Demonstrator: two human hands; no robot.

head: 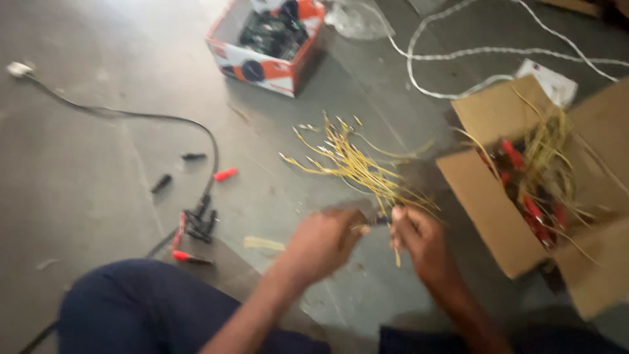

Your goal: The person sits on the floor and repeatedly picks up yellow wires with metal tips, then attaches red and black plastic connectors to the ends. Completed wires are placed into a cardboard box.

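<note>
Dark-blue trouser knee (141,305) sits nearest, below my left hand (322,241). Both hands pinch a bundle of yellow wires (357,167) fanning away above them; my right hand (420,241) grips its near end. Right of it, an open cardboard box (488,203) holds red clips on the floor (78,170).

Matt cardboard box (488,203), plastic-coated yellow wires (354,164), smooth floor (78,170).

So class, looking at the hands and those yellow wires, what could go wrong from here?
1. The yellow wires fan out loosely past both hands, the left hand and right hand, so they might tangle or slip free.
2. Small red and black plugs lie scattered by the knee and could get knelt on.
</note>
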